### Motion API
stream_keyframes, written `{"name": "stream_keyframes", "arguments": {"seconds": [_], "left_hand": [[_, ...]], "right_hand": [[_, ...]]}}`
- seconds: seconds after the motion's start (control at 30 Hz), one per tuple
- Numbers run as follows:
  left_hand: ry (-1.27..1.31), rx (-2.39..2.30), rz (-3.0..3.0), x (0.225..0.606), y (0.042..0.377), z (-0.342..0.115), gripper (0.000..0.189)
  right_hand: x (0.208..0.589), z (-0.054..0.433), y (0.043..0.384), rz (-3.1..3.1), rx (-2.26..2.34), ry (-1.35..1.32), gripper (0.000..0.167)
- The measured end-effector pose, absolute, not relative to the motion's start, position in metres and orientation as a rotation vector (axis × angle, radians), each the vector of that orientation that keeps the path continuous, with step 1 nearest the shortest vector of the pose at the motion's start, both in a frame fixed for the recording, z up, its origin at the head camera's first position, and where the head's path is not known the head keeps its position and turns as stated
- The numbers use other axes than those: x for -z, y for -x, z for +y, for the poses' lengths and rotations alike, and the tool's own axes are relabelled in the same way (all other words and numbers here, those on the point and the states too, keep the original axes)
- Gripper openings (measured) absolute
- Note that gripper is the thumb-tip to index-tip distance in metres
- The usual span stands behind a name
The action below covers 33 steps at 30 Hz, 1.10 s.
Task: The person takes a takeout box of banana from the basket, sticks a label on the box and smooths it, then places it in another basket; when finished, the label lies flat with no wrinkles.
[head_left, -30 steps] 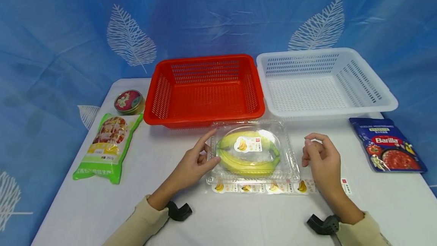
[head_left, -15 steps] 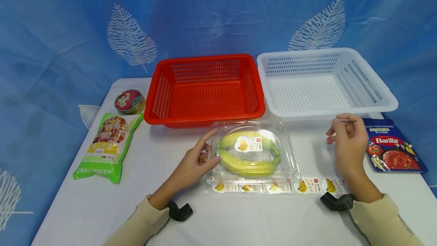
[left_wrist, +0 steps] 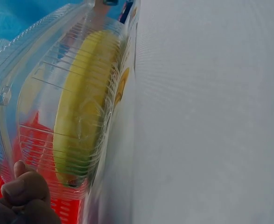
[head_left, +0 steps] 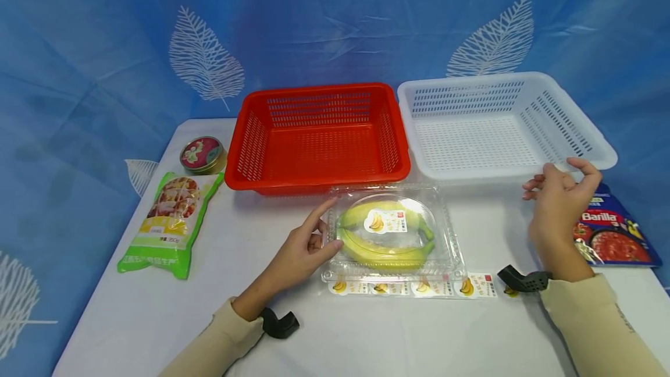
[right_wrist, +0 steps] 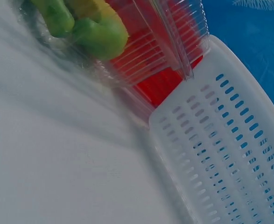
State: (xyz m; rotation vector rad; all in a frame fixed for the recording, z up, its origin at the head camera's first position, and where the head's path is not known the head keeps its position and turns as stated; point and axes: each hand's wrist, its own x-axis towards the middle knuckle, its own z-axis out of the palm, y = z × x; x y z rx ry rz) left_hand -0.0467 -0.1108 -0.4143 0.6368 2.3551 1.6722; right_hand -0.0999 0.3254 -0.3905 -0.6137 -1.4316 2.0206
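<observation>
A clear plastic clamshell box (head_left: 454, 260) with yellow-green bananas (head_left: 384, 259) inside lies before the red basket. On its lid is a banana label sticker (head_left: 385, 221). My left hand (head_left: 299, 253) rests at the box's left edge, thumb and index finger spread along it. The left wrist view shows its curled fingers (left_wrist: 27, 186) right by the rim. Over the white basket's front edge and the sauce pouch's left side, my right hand (head_left: 562, 208) hangs with loosely bent fingers, holding nothing. In the right wrist view, the clamshell box (right_wrist: 141, 51) appears without that hand.
A strip of banana stickers (head_left: 475, 285) lies along the box's front side. The red basket (head_left: 316, 182) and white basket (head_left: 515, 172) stand behind. At left are a round tin (head_left: 201, 155) and a green food bag (head_left: 167, 226); at right, a blue Barilla pouch (head_left: 617, 243).
My right hand has moved right and farther from me, from beside the box to the white basket's front edge, overlapping the pouch. My left hand keeps its place at the box.
</observation>
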Motion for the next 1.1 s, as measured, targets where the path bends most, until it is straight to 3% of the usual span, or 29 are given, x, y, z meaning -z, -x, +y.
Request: {"name": "stream_keyframes", "arguments": {"seconds": [0.27,1.1], "left_hand": [[-0.636,-1.671,2.36,0.414,0.046,-0.11,0.074],[-0.664,-1.895,2.242,0.412,0.034,-0.101,0.074]], "right_hand": [[0.394,0.333,0.114,-1.265,-1.991,0.63,0.04],[0.399,0.34,0.113,-1.185,-2.013,0.583,0.038]]}}
